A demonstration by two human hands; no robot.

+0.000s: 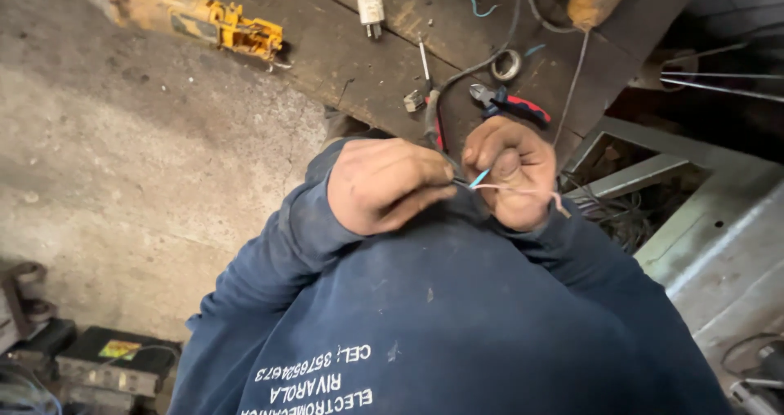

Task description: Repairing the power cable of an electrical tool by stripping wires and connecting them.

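Observation:
My left hand [384, 182] and my right hand [510, 170] meet close to my chest, above my dark blue sweater. Both pinch the thin inner wires [490, 185] of a grey cable [457, 80] that runs back onto the wooden bench. A light blue wire end sticks up between my fingers, and a pale pink wire runs right across my right thumb. My left fingertips are closed on the wire ends at the point where they leave the cable.
On the dark wooden bench [351, 64] lie red-handled cutting pliers [510, 103], a screwdriver [425, 60], a white plug [371, 6], a tape roll [506, 64] and a yellow power tool [204, 21]. Grey metal frames stand at right, concrete floor at left.

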